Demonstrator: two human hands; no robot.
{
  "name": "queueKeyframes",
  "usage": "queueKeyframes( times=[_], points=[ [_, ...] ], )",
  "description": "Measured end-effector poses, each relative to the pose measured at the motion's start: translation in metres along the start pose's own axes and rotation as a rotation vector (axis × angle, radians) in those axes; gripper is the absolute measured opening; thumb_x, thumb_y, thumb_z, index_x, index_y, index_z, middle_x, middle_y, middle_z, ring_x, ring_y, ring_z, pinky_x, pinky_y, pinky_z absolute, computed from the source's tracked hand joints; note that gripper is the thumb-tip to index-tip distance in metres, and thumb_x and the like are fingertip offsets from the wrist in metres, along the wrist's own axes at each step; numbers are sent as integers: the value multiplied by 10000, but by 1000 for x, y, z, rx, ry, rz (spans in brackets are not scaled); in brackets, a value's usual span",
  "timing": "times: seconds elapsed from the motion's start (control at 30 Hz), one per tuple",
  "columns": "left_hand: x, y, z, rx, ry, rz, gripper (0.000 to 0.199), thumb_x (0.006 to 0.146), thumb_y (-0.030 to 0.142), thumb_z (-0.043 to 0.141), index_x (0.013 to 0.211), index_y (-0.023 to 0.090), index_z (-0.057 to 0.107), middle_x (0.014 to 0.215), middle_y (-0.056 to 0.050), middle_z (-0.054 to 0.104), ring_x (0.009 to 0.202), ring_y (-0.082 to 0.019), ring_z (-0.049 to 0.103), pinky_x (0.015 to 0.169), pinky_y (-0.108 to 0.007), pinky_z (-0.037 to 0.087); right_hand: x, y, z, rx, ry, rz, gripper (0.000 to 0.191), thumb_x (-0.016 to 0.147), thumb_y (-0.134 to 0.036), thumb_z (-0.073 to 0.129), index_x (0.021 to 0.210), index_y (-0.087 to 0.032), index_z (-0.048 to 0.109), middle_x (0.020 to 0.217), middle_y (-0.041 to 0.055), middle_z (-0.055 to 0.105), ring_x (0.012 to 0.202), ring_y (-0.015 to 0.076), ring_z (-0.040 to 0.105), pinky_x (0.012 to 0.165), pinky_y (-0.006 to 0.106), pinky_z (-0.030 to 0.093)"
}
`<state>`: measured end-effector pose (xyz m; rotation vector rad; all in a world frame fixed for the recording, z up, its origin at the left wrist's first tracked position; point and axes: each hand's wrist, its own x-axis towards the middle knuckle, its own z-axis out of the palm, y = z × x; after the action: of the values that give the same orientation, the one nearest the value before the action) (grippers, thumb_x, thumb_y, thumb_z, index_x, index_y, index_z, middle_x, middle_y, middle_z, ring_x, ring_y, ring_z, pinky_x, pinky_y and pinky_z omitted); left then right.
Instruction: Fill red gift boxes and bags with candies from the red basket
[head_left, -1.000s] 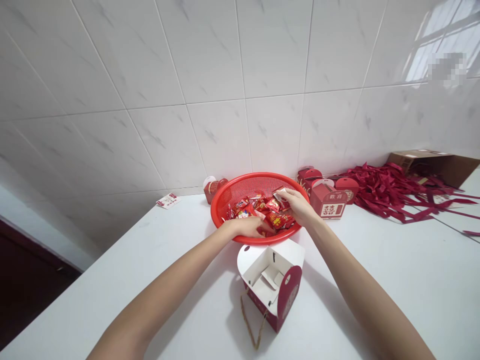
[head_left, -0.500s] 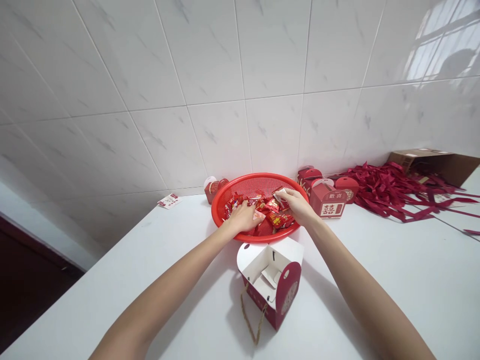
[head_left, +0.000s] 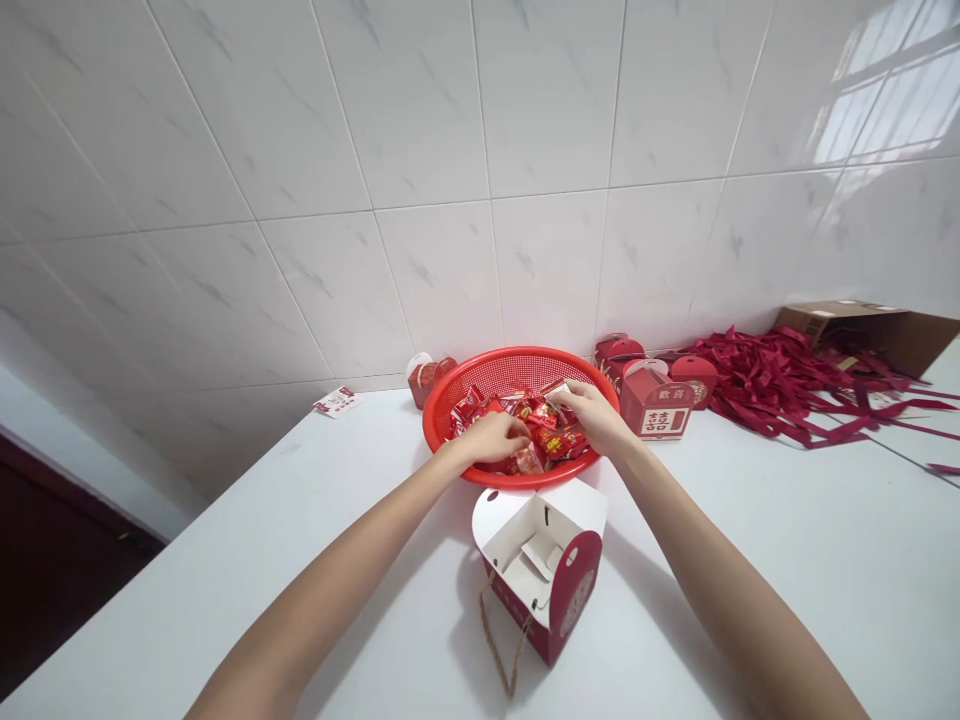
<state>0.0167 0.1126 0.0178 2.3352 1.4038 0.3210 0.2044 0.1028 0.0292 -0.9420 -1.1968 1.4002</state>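
Note:
A red plastic basket (head_left: 517,355) holds several wrapped candies (head_left: 562,440), mostly red with some gold. My left hand (head_left: 491,438) is inside its near left part, fingers curled down over the candies beside a pinkish packet (head_left: 529,458); what its fingertips grip, if anything, is hidden. At the right side of the basket my right hand (head_left: 592,412) pinches a small wrapped candy (head_left: 556,390) with a pale wrapper between thumb and fingers. In front of the basket stands an open dark red gift box (head_left: 561,610), white inside, with a rope handle (head_left: 495,645) hanging on its left.
Behind the basket's right rim are red gift boxes (head_left: 656,405), and another small red box (head_left: 426,378) is at its left. Dark red ribbons (head_left: 765,385) spill from a cardboard box (head_left: 919,335). A printed card (head_left: 337,402) lies near the tiled wall (head_left: 435,270).
My left hand has shifted slightly right and its fingers have curled more. The pinkish packet now shows lower, below the fingers. My right hand has stayed nearly in place with its candy.

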Motion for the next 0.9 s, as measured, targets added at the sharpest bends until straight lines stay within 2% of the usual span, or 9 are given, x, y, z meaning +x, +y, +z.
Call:
queueKeyframes(
  times=[0.13,0.2,0.3,0.37,0.47,0.57,0.67,0.77,0.9],
  points=[
    [0,-8,-10,-25,357,-246,337,819,148,507,1028,195,766,1126,-88,756,1049,-261,676,902,-306,482,0,-1,1,-3,17,9,160,577,-285,698,631,-216,563,607,-39,569,567,127,521,454,224,436],
    [0,-14,-13,42,376,-385,297,815,168,522,993,186,760,1116,-126,751,1050,-293,675,876,-338,495,-1,-1,1,-12,13,3,160,584,-286,696,629,-215,561,600,-41,558,563,123,514,450,219,429],
    [-1,-19,-12,183,262,-503,150,760,250,626,815,179,747,970,-168,759,1003,-351,680,806,-369,510,-1,1,1,-28,-34,-14,165,595,-303,708,660,-212,588,631,-33,584,594,129,534,462,213,427],
    [-1,-20,-9,234,173,-488,122,686,319,720,698,197,713,869,-153,752,1017,-362,666,786,-354,511,-1,2,0,-39,-52,-26,174,594,-312,716,679,-208,605,661,-24,608,620,135,550,477,215,432],
    [0,-20,-6,274,45,-428,273,540,398,828,579,211,633,798,-127,732,1100,-391,610,782,-347,508,1,4,0,-39,-28,-47,171,593,-307,714,657,-208,590,635,-32,596,604,129,537,496,222,430],
    [0,-23,-5,235,12,-406,280,452,252,846,560,204,593,813,-129,726,1123,-420,589,796,-373,505,2,4,-1,-46,-15,-66,172,595,-293,716,622,-203,572,605,-42,573,584,112,512,509,215,420],
    [-1,-27,-3,160,13,-394,226,481,117,776,649,203,651,803,-95,726,941,-345,675,745,-343,511,1,4,-1,-49,-35,-50,175,597,-307,727,656,-204,599,649,-30,606,611,126,541,499,215,424],
    [-2,-27,-3,61,11,-351,318,582,101,713,883,205,722,792,-54,730,775,-262,698,687,-304,516,1,6,-1,-49,-65,-41,186,606,-319,733,701,-206,620,681,-20,641,629,142,573,511,226,447],
    [-1,-25,-4,-222,197,-178,446,687,118,672,1130,161,698,889,-62,743,835,-237,698,748,-296,537,2,8,-1,-63,-47,-77,165,605,-299,731,655,-204,605,641,-23,632,615,136,573,546,230,460]
  ],
)
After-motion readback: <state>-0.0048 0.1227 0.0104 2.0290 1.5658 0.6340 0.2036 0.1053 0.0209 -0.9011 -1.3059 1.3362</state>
